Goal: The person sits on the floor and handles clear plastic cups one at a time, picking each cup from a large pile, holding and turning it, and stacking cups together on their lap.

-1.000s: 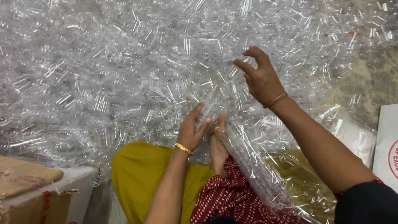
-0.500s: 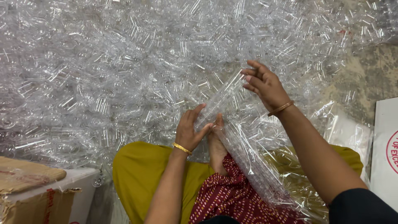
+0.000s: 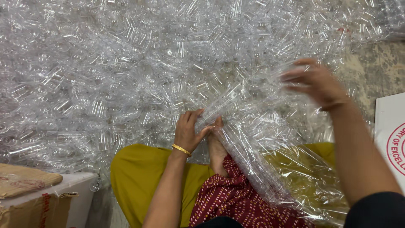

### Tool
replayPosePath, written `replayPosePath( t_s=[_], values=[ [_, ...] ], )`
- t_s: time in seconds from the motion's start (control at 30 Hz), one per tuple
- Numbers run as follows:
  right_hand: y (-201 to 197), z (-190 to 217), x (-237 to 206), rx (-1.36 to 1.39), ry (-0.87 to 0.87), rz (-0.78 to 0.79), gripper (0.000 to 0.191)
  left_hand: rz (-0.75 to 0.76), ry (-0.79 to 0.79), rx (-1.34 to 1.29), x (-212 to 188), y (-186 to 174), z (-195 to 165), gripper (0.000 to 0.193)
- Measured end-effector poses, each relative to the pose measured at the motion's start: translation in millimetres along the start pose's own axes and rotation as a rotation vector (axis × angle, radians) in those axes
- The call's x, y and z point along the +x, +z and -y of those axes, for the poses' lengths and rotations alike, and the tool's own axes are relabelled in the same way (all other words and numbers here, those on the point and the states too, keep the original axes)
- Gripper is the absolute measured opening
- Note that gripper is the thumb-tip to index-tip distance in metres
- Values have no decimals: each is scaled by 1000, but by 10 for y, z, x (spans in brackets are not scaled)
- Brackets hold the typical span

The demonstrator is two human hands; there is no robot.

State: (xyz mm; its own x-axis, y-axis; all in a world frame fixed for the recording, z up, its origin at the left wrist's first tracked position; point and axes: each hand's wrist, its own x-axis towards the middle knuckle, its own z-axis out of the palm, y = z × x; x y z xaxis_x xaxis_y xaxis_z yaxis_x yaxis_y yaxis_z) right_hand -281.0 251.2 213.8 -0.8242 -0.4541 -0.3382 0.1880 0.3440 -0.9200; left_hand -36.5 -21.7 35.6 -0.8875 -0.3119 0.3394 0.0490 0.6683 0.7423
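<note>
Over the lap, beside a heap of small clear plastic pieces [image 3: 126,76], the mouth of a long clear plastic bag [image 3: 253,160] is pinched by the left hand [image 3: 188,131], while the blurred right hand [image 3: 314,82], fingers loosely spread, is raised empty above it.

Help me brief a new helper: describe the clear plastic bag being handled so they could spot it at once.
A huge heap of small clear plastic pieces covers the floor. At its near edge, over the person's yellow-clad knees, lies the clear plastic bag, its mouth held by the left hand while the blurred right hand is raised over it. Unlike the loose heap, it is one long crinkled sleeve running diagonally.
</note>
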Motion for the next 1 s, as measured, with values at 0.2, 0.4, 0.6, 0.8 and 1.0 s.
replayPosePath(
  t_s=[0.2,0.4,0.6,0.8,1.0],
  values=[
    [-1275,-218,-293,477,-406,-606,27,17,-18,13,-1,-8,-24,64],
    [-936,-310,-593,487,-431,-450,20,18,-10,61,17,2,-33,63],
    [257,-1096,117,-307,-276,-224,21,-43,-71,-41,-41,-55,44,64],
    [521,-1517,683,-824,-96,-126,27,-129,-183,-130,-7,44,126,66],
    [584,-1784,627,-1279,-58,262,67,-155,-188,-201,29,136,174,66]
  ],
)
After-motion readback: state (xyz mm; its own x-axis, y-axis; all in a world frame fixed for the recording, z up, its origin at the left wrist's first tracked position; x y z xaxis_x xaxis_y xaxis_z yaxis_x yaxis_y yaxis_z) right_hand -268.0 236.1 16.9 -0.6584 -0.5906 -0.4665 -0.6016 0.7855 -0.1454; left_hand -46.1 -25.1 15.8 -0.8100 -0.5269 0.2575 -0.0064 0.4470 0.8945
